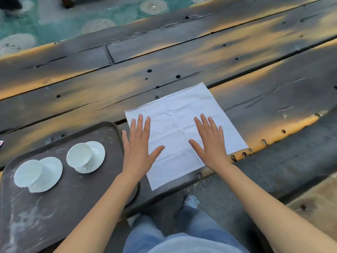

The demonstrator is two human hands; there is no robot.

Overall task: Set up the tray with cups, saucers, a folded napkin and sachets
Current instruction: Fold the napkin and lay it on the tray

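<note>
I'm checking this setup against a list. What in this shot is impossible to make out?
Head view: the tray, left side cut off by the frame.
The napkin, partly covered by the left hand and right hand.
The red-white scrap at the left edge, mostly cut off; sachet or not, unclear.

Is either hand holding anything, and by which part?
Nothing is held. The left hand and right hand lie flat, fingers straight, on the spread white napkin.
</note>
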